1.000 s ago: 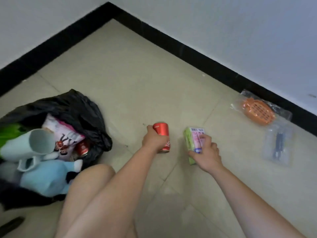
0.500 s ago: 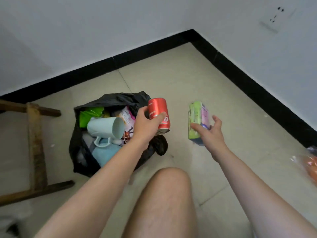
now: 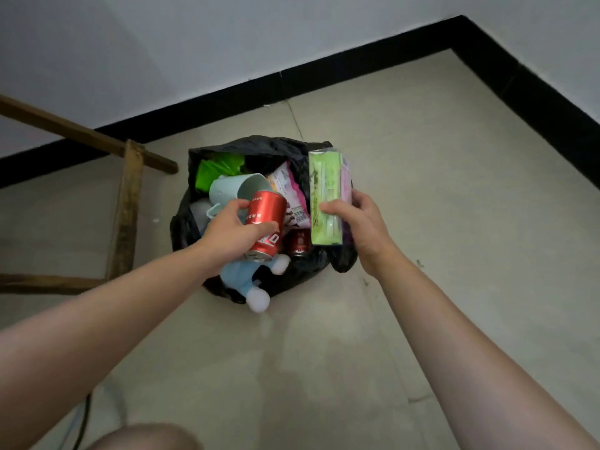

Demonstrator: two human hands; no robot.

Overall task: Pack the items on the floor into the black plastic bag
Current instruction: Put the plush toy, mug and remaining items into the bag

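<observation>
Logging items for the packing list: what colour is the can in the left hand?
Red can with white lettering, seen in the head view.

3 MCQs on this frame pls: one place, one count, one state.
1. Where is the green packet?
A. on the floor
B. in the right hand, over the bag
C. on the wooden frame

2. How many red cans show?
A. one
B. two
C. four

3. The black plastic bag is:
A. open
B. tied shut
C. folded flat

Answers: 1 B, the right hand grips it above the bag's edge. 2 B, one red can is in the left hand, and a second can lies in the bag. 3 A, the contents show through its mouth.
</observation>
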